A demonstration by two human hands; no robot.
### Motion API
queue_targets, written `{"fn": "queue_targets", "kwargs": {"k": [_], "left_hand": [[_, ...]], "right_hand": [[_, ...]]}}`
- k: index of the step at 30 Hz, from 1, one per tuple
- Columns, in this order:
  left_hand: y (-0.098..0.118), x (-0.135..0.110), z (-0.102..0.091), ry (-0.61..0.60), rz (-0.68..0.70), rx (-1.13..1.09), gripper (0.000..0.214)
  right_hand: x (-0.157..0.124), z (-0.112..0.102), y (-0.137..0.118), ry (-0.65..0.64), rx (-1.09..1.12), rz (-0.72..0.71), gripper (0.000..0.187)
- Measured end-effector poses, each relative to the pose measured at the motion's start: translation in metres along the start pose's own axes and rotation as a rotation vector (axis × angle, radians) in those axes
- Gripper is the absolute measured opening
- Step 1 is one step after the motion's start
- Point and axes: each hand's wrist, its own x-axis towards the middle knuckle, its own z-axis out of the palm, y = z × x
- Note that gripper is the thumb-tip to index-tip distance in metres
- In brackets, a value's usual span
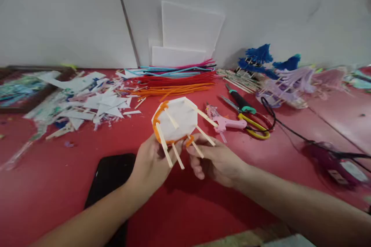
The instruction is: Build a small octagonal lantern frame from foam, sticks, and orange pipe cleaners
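A white foam-board polygon (180,120) with several thin wooden sticks standing out from its face is held above the table. An orange pipe cleaner (157,120) runs around its left and lower edge, weaving past the sticks. My left hand (150,158) grips the board from below on the left, its fingertips partly hidden behind it. At the lower right edge, my right hand (213,158) pinches the loose orange end beside a stick, fingers curled. A pink glue gun (232,123) lies just beyond my right hand.
Orange, red and blue pipe cleaners (176,89) lie behind. White scraps (101,104) cover the left; a black phone (111,173) lies near my left forearm. Scissors (255,125) and a corded maroon device (336,166) are right. Blue and lilac pieces (290,81) stand at the back.
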Motion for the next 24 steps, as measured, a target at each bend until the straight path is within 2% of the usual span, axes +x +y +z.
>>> {"fn": "queue_targets", "kwargs": {"k": [4,11,16,20,24], "left_hand": [[-0.008,-0.008,0.001,-0.005,0.046,0.025,0.023],[-0.015,-0.012,0.002,0.002,0.104,0.087,0.012],[-0.02,-0.016,0.0,-0.008,0.131,0.079,0.013],[-0.02,-0.019,0.001,-0.005,0.082,0.041,0.016],[-0.017,-0.014,0.002,-0.026,-0.048,-0.073,0.017]], "right_hand": [[0.001,-0.001,0.0,0.002,0.01,-0.024,0.021],[0.001,-0.004,-0.004,-0.094,0.027,-0.048,0.021],[0.0,-0.002,-0.006,-0.064,0.028,-0.041,0.021],[-0.001,-0.001,-0.008,-0.061,-0.032,-0.009,0.018],[0.0,-0.002,-0.008,-0.042,-0.126,0.009,0.021]]}}
